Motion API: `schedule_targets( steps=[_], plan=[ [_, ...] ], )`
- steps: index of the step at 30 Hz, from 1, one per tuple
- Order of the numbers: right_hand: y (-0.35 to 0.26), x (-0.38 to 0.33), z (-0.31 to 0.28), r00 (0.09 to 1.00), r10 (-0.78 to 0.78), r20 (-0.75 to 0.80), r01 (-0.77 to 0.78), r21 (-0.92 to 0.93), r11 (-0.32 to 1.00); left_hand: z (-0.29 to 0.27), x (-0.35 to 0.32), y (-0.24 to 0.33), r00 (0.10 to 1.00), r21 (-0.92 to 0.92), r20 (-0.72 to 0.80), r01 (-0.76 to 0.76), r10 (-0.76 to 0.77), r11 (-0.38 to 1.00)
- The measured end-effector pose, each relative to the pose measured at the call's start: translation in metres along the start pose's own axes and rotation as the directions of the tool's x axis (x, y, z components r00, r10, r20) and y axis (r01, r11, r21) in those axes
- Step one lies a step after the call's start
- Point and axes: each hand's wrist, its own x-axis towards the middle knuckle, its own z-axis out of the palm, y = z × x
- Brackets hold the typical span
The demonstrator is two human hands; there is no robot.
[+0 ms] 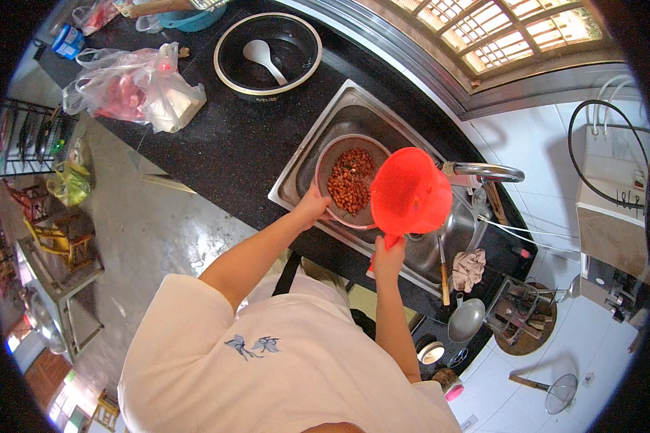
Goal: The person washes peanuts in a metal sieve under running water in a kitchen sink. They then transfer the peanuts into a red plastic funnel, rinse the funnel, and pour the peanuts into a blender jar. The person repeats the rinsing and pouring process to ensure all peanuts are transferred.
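Note:
My left hand grips the near-left rim of a round bowl in the sink. Small reddish-brown pieces, like beans or peanuts, lie in the bowl. My right hand is closed round the handle of a red plastic water dipper. The dipper is held over the sink, just right of the bowl, and covers part of the bowl's right edge. Whether it holds water I cannot tell. Behind the dipper, the metal sink has a chrome faucet reaching in from the right.
A black basin with a white spoon stands on the dark counter. Plastic bags lie at its left. A wooden-handled tool, a crumpled cloth and a metal ladle are right of my right hand.

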Motion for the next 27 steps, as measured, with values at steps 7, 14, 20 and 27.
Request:
schedule_targets(
  steps=[7, 14, 20, 27],
  plan=[
    [-0.016, -0.002, 0.006, 0.999, -0.045, -0.008, 0.045, 0.005, 0.999, 0.003, -0.006, -0.008, 0.999, -0.001, 0.025, -0.019, 0.019, 1.0],
    [-0.032, -0.005, 0.001, 0.97, -0.212, -0.116, 0.187, -0.199, 0.962, -0.006, 0.001, -0.021, 0.997, -0.029, 0.025, -0.072, 0.073, 0.997],
    [-0.026, -0.008, -0.007, 0.97, -0.203, -0.136, 0.159, -0.278, 0.947, -0.007, -0.003, -0.012, 0.998, -0.021, -0.014, -0.057, 0.057, 0.998],
    [-0.032, -0.03, -0.005, 0.991, -0.113, -0.078, 0.079, -0.345, 0.935, 0.001, -0.012, 0.005, 1.0, -0.039, -0.008, -0.019, 0.018, 0.999]
  ],
)
